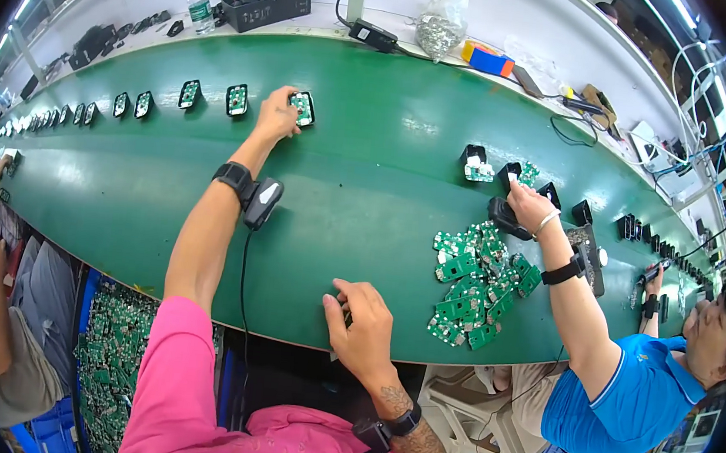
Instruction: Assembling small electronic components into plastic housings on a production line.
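At the upper middle of the green table, my left hand [279, 115] grips the edge of a black plastic case [311, 120] with a green circuit board [303, 107] in it. Fingers and thumb close on the case's left side, and its base rests on the table. My right hand [362, 327] hovers over the table's near edge with loosely bent fingers. Its thumb stands apart from the index finger, and nothing shows between them. Left of my left hand, more black cases with boards [236, 100] stand in a long row.
A co-worker's hand [529, 208] reaches to black cases on the right, beside a pile of loose green circuit boards [480, 281]. A bottle [199, 6], a dark bin [266, 9] and a tape roll [487, 59] line the back ledge. A cable [242, 293] hangs from my left wrist device.
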A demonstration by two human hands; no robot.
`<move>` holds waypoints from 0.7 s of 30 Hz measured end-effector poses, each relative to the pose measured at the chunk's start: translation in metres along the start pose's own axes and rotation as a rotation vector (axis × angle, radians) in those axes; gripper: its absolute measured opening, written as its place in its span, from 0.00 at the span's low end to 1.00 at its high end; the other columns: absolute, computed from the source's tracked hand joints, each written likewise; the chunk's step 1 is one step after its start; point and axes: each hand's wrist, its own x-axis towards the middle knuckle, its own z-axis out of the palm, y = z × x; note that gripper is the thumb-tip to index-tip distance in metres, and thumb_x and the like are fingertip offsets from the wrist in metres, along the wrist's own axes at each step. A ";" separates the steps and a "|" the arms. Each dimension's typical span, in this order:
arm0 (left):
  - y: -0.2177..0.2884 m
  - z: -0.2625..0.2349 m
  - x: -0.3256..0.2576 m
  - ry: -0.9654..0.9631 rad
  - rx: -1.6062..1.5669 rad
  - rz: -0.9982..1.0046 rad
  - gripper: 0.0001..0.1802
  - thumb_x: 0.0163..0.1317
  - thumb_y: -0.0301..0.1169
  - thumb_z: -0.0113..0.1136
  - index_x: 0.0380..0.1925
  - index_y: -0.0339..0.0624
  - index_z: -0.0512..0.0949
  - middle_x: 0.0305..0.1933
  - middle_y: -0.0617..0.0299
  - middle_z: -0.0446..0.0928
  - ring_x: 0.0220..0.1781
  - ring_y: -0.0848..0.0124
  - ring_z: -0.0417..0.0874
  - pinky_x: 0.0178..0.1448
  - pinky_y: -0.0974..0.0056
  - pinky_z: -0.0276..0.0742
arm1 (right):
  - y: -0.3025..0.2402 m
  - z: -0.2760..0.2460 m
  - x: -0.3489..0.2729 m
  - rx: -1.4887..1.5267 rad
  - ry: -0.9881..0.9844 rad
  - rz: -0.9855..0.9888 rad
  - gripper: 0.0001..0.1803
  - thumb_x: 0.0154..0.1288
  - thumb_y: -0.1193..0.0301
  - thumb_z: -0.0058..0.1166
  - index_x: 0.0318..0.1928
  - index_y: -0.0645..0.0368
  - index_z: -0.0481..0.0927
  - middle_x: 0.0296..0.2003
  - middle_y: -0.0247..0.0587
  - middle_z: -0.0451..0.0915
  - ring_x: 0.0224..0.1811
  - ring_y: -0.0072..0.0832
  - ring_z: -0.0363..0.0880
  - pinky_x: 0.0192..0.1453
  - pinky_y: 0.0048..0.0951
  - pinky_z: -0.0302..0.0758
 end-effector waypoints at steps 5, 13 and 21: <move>0.013 0.007 -0.004 0.063 0.115 0.109 0.23 0.53 0.21 0.57 0.52 0.35 0.81 0.38 0.50 0.86 0.22 0.65 0.86 0.31 0.61 0.83 | -0.002 -0.008 0.007 0.010 -0.012 0.063 0.09 0.61 0.76 0.62 0.41 0.65 0.81 0.31 0.43 0.79 0.28 0.33 0.78 0.32 0.31 0.75; 0.021 -0.042 0.030 0.090 0.309 0.174 0.35 0.53 0.30 0.62 0.64 0.36 0.71 0.52 0.45 0.82 0.25 0.68 0.84 0.33 0.62 0.81 | -0.007 -0.005 0.008 0.088 -0.024 0.088 0.07 0.62 0.78 0.61 0.41 0.66 0.81 0.29 0.41 0.78 0.25 0.28 0.77 0.30 0.27 0.73; 0.109 0.138 -0.038 -0.419 0.395 0.627 0.66 0.39 0.56 0.78 0.72 0.30 0.54 0.72 0.39 0.62 0.75 0.48 0.61 0.75 0.52 0.62 | -0.003 -0.007 0.008 0.063 0.032 0.072 0.05 0.62 0.76 0.62 0.37 0.64 0.82 0.28 0.43 0.79 0.26 0.33 0.78 0.30 0.31 0.75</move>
